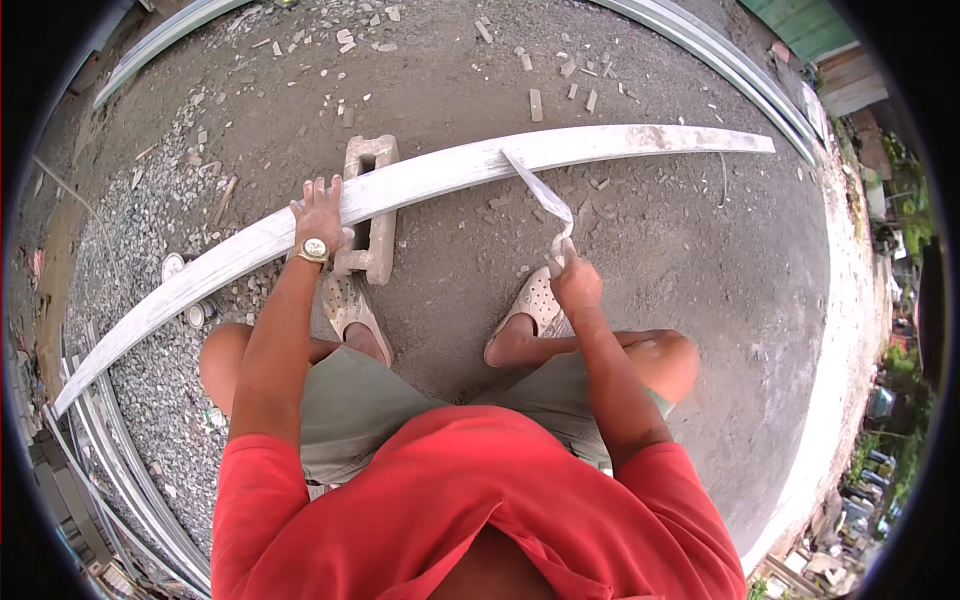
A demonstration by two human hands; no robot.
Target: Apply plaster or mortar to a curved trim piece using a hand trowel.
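A long white bar, bowed in this wide view, stretches from the lower left to the upper right. It passes over a hollow concrete block. My left hand, with a watch on its wrist, grips the bar just left of the block, fingers over the far edge. In front of my right foot, my right hand is closed on the lower end of a thin whitish strip. The strip looks like film, twisted near my fingers. Its upper end meets the bar's near edge, right of the block.
My feet in beige clogs stand near the block. Two cans sit by the bar on the left, among gravel. Long pale profiles lie at lower left, others at upper right. Broken chips litter the ground beyond.
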